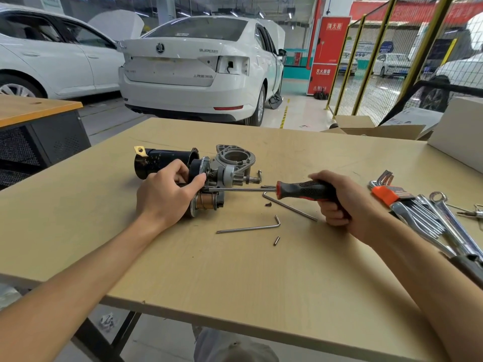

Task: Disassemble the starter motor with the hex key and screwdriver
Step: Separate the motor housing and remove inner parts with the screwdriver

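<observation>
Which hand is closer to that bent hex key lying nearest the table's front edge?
Right. The right hand sits just beyond the hex key's bent end; the left hand rests farther off, on the starter motor.

A big garage with a shiny pale floor [300, 111] and long lights [183, 13] on the ceiling. A light wood worktop [235, 270] fills the front. Behind it stands a white car [198, 71] with its back to us. Another white car [47, 61] is at the left. A second table [34, 108] with an orange-brown top and dark mesh sides is at the left too. A tall red cabinet [328, 56] stands by a white post. A yellow wire fence [379, 61] runs along the right, with more cars behind it. An open brown box [366, 128] sits at the far right edge.
</observation>
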Tool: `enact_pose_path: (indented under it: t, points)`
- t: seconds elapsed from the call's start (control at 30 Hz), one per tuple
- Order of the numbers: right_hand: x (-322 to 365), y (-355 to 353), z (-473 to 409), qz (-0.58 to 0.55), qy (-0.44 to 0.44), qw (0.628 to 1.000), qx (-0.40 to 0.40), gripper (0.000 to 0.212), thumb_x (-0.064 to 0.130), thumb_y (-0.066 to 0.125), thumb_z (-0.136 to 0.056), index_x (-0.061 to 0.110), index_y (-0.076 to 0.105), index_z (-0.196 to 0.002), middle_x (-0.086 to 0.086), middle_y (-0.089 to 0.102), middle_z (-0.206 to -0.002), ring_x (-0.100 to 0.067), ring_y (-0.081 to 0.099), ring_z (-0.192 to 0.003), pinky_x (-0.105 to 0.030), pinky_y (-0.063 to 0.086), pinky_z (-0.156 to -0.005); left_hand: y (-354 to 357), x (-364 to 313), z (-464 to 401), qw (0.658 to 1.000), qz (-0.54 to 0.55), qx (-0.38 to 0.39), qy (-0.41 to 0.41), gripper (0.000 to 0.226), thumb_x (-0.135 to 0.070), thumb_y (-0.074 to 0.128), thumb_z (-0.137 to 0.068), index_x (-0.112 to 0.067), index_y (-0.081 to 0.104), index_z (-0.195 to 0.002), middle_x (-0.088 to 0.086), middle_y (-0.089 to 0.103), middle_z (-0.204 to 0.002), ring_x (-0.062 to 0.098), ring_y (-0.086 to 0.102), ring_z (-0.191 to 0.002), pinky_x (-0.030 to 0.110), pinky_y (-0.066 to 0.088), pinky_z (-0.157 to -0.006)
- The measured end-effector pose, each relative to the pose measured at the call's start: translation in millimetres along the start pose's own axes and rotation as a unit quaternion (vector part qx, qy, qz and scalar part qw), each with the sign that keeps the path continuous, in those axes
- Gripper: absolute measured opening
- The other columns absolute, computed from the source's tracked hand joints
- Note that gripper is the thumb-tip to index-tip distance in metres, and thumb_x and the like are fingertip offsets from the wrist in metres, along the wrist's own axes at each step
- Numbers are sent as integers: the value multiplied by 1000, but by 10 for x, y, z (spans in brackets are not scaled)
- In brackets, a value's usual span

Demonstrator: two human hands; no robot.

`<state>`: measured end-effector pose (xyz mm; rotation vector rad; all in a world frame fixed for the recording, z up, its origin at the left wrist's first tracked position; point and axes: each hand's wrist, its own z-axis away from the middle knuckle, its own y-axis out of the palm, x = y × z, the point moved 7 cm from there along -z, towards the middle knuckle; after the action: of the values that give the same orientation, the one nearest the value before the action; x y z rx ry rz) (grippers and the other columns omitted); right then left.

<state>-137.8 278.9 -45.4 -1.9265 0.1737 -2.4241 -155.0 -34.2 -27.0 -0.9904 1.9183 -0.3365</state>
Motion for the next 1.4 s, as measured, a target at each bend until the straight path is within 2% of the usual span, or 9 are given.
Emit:
enact_pose_path:
  t: [0.13, 0.23, 0.3, 0.43, 0.73, 0.87, 1.1, 1.23, 1.4]
  points:
    - [45, 2, 20, -63, -23, 998, 5, 22, 31, 63, -85, 13, 69, -76, 0, 48, -56, -12, 38, -46, -22, 29, -40, -6, -4, 8, 1000, 3, 0, 0, 44, -62, 50, -76, -19, 56, -78, -2, 65, -67, 17, 59, -67, 30, 35, -56]
    - [18, 5, 17, -46, -12, 999, -1, 32, 42, 57, -92, 13, 67, -80, -3, 48, -58, -14, 42, -43, -22, 32, -38, -13, -4, 7, 1000, 3, 0, -2, 45, -62, 50, -75, -18, 57, -78, -2, 65, -67, 18, 59, -68, 31, 36, -56]
    - [-7, -22, 9, 9, 1, 1000, -15, 42, 52, 51, -95, 17, 63, -76, -1, 42, -49, -13, 34, -36, -21, 27, -33, -10, -9, 6, 1000, 3, 2, -2, 45, -62, 50, -76, -18, 57, -79, -2, 66, -68, 17, 59, -68, 31, 36, -56]
    - [1, 3, 11, 14, 1, 1000, -2, 32, 43, 58, -92, 20, 57, -69, 3, 28, -45, -12, 21, -36, -18, 17, -32, -13, -7, 6, 1000, 3, -1, -8, 45, -62, 50, -75, -17, 58, -79, -3, 65, -68, 17, 59, -70, 30, 38, -58]
    - [65, 1, 21, -63, -49, 997, -14, 26, 37, 61, -90, 14, 65, -78, -2, 47, -60, -13, 41, -46, -22, 31, -39, -10, -17, 8, 1000, 3, 0, -6, 45, -61, 50, -75, -17, 58, -80, -4, 64, -68, 15, 59, -70, 32, 40, -60]
    - [36, -9, 17, -18, -33, 999, -6, 46, 51, 55, -94, 16, 62, -64, 2, 34, -47, -12, 26, -38, -20, 21, -33, -18, -29, 14, 1000, 3, -2, -6, 45, -61, 50, -75, -17, 59, -80, -5, 64, -68, 14, 59, -71, 31, 41, -61]
    - [64, 9, 6, -61, -57, 996, 13, 21, 32, 63, -88, 13, 64, -79, 0, 39, -59, -13, 32, -48, -23, 24, -43, -13, -21, 11, 1000, 5, -2, -6, 45, -62, 51, -75, -18, 58, -79, -4, 64, -68, 15, 59, -70, 31, 40, -60]
    - [32, -4, -3, -57, -46, 997, -8, 31, 42, 59, -92, 13, 66, -84, -3, 44, -59, -13, 39, -45, -22, 30, -39, -13, -24, 19, 1000, 9, 0, -5, 45, -62, 51, -75, -18, 58, -79, -3, 65, -67, 17, 60, -70, 34, 44, -63]
    - [29, 2, -1, -38, -39, 999, -2, 33, 45, 59, -92, 16, 61, -75, 2, 26, -48, -12, 19, -39, -19, 15, -34, -16, -31, 20, 1000, 8, -1, -7, 45, -62, 51, -75, -18, 58, -79, -3, 65, -68, 19, 60, -71, 36, 45, -65]
